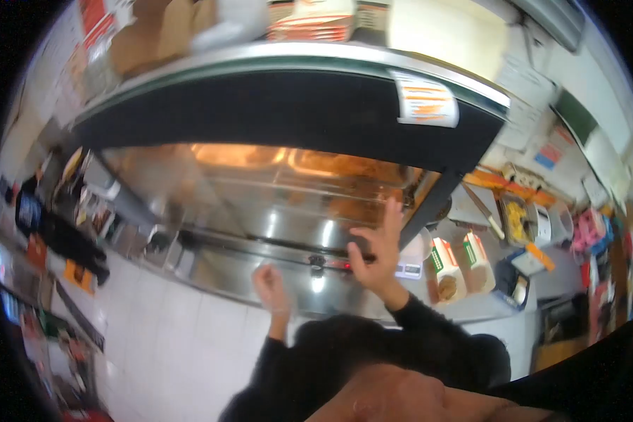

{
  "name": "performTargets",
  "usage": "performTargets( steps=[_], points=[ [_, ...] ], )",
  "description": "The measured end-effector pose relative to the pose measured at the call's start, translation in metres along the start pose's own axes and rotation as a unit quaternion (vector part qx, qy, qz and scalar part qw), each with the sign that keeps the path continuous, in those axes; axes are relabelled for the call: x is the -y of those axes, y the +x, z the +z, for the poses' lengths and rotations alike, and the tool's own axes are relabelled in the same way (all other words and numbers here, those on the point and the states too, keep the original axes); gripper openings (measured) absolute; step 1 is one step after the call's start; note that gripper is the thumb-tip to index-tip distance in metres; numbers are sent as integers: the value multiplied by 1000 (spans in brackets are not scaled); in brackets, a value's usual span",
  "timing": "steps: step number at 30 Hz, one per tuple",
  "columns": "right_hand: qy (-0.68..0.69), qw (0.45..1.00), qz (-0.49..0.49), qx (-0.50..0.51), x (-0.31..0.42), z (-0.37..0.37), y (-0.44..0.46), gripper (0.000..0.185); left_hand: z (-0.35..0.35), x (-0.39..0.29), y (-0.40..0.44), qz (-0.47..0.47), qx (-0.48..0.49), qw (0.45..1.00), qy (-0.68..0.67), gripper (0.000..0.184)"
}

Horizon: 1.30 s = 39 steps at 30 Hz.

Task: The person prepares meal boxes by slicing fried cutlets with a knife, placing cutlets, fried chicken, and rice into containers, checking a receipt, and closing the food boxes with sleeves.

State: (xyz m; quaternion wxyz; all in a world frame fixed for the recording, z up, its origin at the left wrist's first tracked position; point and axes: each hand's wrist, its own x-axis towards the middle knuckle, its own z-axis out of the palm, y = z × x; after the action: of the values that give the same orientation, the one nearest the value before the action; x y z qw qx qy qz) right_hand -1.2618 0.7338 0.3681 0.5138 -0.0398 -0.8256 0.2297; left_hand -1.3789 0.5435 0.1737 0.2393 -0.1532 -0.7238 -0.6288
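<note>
My right hand [378, 254] is raised in front of a lit glass food cabinet [274, 105], fingers spread and nothing visible in them. Whether a fingertip touches the cabinet I cannot tell. Lower down and to the left, my left hand [269, 287] hovers near the steel front ledge [225, 278], slightly blurred, its fingers curled in with no object showing. Behind the glass, trays of orange-brown food [243, 155] glow under the light. Just right of my right hand sits a small scale with a lit display [409, 270]. Beside it are two food cartons [446, 261] with green and orange print.
On the right counter lie a long knife [484, 211], a tub of yellow food [517, 219] and a dark blue container [511, 285]. Boxes [309, 27] stand on the cabinet top. At far left, a person in dark clothes [53, 228] stands on the tiled floor [162, 337].
</note>
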Motion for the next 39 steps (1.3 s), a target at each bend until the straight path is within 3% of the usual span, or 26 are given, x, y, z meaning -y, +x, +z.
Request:
performTargets(
  steps=[4,7,11,12,14,18,21,23,25,28,30,34,39],
  points=[
    [27,999,-9,-29,-28,-7,-20,10,10,-17,4,28,-30,997,-61,23],
    [35,997,-4,-75,-37,0,-33,8,3,-9,22,68,-60,995,-30,23],
    [112,987,56,-104,-34,13,-59,10,-22,13,71,-24,-144,987,-66,24],
    [109,990,45,-76,-33,16,-59,10,-33,20,91,-43,-163,981,-97,25],
    [101,994,23,-25,-29,24,-56,10,-65,48,150,53,-167,981,-89,27],
    [123,992,26,-18,-33,60,-52,5,-136,42,288,-18,-218,968,-122,30],
    [167,985,37,-12,-1,108,-39,5,-170,100,371,-9,-125,987,-96,29],
    [215,975,47,29,33,147,-28,9,-178,127,404,-66,-103,988,-98,27],
    [237,964,-62,99,67,195,-2,14,-187,147,423,-98,-82,987,-94,29],
    [303,912,-262,88,97,300,28,20,-188,149,423,-90,-106,989,-58,31],
    [260,902,-323,124,104,360,44,19,-187,168,421,-112,-103,983,-99,31],
    [201,908,-327,165,98,409,68,17,-195,168,428,-136,-78,981,-112,35],
    [150,917,-321,181,85,391,65,21,-205,169,444,-32,-60,998,-10,42]
  ],
)
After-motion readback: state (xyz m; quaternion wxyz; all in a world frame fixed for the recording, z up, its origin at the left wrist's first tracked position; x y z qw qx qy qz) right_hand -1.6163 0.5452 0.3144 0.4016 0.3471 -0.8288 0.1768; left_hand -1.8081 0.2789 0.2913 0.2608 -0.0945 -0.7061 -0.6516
